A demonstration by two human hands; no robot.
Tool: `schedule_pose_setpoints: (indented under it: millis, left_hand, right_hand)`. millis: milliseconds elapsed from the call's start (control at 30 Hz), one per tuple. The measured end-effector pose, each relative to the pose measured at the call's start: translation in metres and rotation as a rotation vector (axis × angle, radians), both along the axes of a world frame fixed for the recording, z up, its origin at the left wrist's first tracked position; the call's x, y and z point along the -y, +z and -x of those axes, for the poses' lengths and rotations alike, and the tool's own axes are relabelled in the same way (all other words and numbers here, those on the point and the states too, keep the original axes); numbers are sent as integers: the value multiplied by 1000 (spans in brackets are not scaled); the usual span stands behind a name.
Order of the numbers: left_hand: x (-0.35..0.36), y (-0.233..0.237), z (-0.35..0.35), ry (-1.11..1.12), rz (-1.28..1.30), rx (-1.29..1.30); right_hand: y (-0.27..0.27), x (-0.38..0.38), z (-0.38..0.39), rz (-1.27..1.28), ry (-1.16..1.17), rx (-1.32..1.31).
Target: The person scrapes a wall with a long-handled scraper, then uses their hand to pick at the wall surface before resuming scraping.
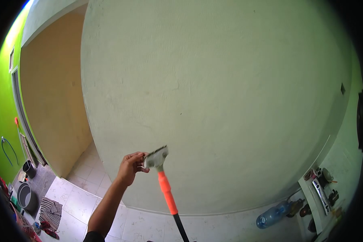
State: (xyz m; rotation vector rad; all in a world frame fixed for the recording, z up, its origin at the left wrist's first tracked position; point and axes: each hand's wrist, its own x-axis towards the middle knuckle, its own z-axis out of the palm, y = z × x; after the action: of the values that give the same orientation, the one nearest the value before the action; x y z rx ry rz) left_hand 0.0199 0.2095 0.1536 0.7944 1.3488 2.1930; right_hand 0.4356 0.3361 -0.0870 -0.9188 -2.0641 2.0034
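My left hand (131, 166) is raised in front of a pale green wall (213, 92). Its fingers pinch the side of a grey metal scraper head (156, 157) that sits at the top of a long handle. The handle (167, 195) is orange just below the head and turns black lower down, running out of the bottom of the view. The scraper head is close to the wall; whether it touches I cannot tell. My right hand is not in view.
A tan wall and doorway (52, 101) lie at the left, with grey buckets (26, 193) and a striped cloth (50, 209) on the tiled floor. A blue water bottle (272, 215) lies at the wall's foot. A shelf with tools (322, 189) stands at the right.
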Motion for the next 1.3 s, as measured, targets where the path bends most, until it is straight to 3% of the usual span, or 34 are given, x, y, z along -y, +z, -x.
schedule_pose_setpoints:
  millis: [33,100,133,167,200,333,400,533,600,700,800,933,967,1067,1100,1300]
  left_hand:
    - [-13,9,-18,75,1,-24]
    - [-34,12,-56,222,-24,-102]
    - [-46,7,-79,372,-90,-255]
    - [-56,9,-93,574,-105,-694]
    - [-63,12,-106,764,-116,-1136]
    - [-101,109,-137,456,215,-2237]
    - [-134,166,-136,374,174,-2403]
    - [-194,248,-98,354,83,-2530]
    - [-217,284,-82,122,210,-2433]
    - [-240,312,-65,199,235,-2483]
    - [-253,320,-53,217,271,-2543]
    - [-269,312,-40,244,270,-2510]
    - [-271,310,-38,246,249,-2496]
    - [-273,296,-34,222,129,-2427]
    - [-274,293,-35,211,75,-2399]
    - [-278,268,-46,150,23,-2287]
  right_hand:
    - [17,-8,4,30,75,34]
    - [-6,-16,24,-2,25,-191]
    - [18,-16,29,47,-2,-279]
    - [42,-15,34,95,-25,-367]
    - [107,-10,39,217,-51,-421]
    - [171,-30,70,-58,-156,-612]
    - [215,-33,76,-104,-190,-638]
    - [277,-36,92,-130,-218,-718]
    - [290,-43,99,-118,-156,-774]
    - [305,-51,115,4,-38,-858]
    - [314,-50,116,117,5,-924]
    - [286,-63,107,382,98,-1044]
    - [285,-57,104,323,29,-1007]
    - [223,-65,94,619,163,-1023]
    - [216,-62,95,661,55,-1046]
    - [194,-59,63,578,-27,-1060]
